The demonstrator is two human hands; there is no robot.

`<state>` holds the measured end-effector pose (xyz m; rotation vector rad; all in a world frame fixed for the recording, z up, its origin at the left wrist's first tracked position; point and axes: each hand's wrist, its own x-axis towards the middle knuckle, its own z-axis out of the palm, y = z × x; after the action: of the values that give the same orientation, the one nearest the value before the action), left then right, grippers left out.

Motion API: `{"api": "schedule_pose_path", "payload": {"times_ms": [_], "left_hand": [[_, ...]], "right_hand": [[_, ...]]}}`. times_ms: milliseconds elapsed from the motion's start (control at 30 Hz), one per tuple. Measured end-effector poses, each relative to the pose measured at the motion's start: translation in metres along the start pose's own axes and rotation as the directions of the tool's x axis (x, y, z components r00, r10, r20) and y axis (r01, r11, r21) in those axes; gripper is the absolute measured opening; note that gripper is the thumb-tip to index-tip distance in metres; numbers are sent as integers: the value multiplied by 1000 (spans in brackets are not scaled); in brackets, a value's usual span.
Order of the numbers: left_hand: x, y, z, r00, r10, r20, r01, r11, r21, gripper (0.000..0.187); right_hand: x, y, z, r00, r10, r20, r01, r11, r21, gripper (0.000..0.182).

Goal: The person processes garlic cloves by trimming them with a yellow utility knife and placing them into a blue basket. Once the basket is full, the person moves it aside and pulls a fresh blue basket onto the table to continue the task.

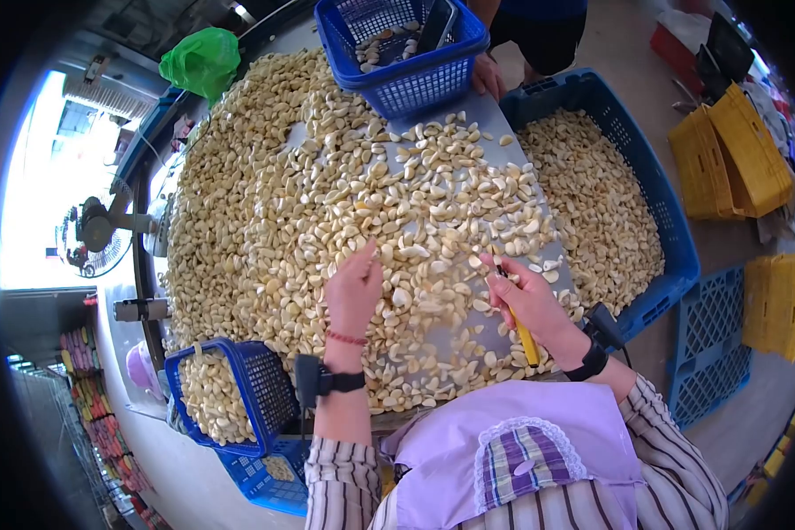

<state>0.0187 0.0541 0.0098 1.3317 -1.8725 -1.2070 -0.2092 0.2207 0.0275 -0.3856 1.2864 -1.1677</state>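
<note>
Peeled garlic cloves (283, 203) lie heaped over a metal tabletop (490, 150). My left hand (355, 291) is low over the middle of the pile, its fingers bent together and pointing down at the cloves. Whatever its fingertips hold, if anything, is hidden. To the right, my right hand (532, 302) is closed around a small knife with a yellow handle (526, 343). The handle sticks out below the palm, and the thin dark blade end points up past the fingers. Scattered cloves lie between and around both hands.
A blue basket (415, 84) with cloves and a phone stands at the far edge, near another person's hand (488, 76). A large blue crate (676, 234) of cloves adjoins the right side. At lower left, a blue basket (269, 389) of cloves tilts. A fan (102, 225) stands left.
</note>
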Motion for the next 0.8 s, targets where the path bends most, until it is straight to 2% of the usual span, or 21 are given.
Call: {"api": "schedule_pose_path", "payload": {"times_ms": [33,67,100,133,200,233,267,300,333,367,433,467,500,533,567,600,633,667,700,767,800], "left_hand": [[7,-1,6,981,178,80,-195,880,432,20],[12,-1,11,928,296,228,-361,550,753,20],[17,0,16,944,263,198,-321,609,725,20],[21,1,17,941,271,200,-329,607,724,20],[25,5,15,961,152,230,-273,638,720,25],[26,8,13,959,158,234,-281,633,722,25],[24,10,10,984,35,175,-120,856,504,23],[18,12,9,981,-107,160,69,971,229,20],[12,16,9,949,-250,190,267,961,-67,18],[2,24,11,949,-249,192,298,908,-293,18],[-14,39,14,946,-263,189,305,921,-244,17],[-23,46,17,943,-280,177,313,930,-194,17],[-32,53,22,969,-194,155,222,955,-197,14],[-39,56,27,969,-191,157,221,954,-204,14],[-46,59,30,992,18,125,-5,995,-101,15],[-50,63,33,967,226,113,-229,973,12,15],[-54,71,35,926,363,108,-371,926,66,18],[-57,74,37,926,364,103,-371,926,67,18],[-63,75,39,908,408,96,-417,904,98,17],[-71,80,42,890,451,68,-456,883,113,15],[-73,79,41,891,448,67,-453,884,116,15]], "right_hand": [[0,-1,1,1000,-2,-1,2,999,-32,44],[-1,-3,2,1000,-5,-2,5,999,-35,44],[-3,-5,3,1000,13,-1,-13,999,-46,44],[-4,-6,3,1000,26,-2,-27,998,-56,44],[-6,-4,3,1000,19,-10,-20,998,-63,45],[-6,-4,3,1000,14,-15,-15,997,-71,45],[-5,-5,3,1000,9,-20,-10,998,-62,45],[-6,-6,3,1000,6,-7,-7,995,-97,47],[-8,-6,3,1000,8,5,-7,991,-134,49],[-12,-10,5,1000,11,-5,-12,991,-131,49],[-18,-20,11,993,-83,85,104,952,-289,56],[-18,-17,14,994,-77,78,97,952,-292,56],[-17,-10,17,972,-192,134,225,925,-305,60],[-15,-4,18,932,-307,194,356,881,-312,63],[-11,1,17,912,-312,267,392,854,-341,69],[-12,4,19,912,-311,269,392,853,-344,69],[-14,6,23,894,-346,285,436,819,-373,68],[-14,5,26,872,-382,305,481,780,-399,68],[-16,-1,28,870,-383,311,485,779,-398,68],[-26,-16,33,941,-121,315,195,957,-216,62],[-26,-20,32,940,-118,319,193,957,-215,62]]}}
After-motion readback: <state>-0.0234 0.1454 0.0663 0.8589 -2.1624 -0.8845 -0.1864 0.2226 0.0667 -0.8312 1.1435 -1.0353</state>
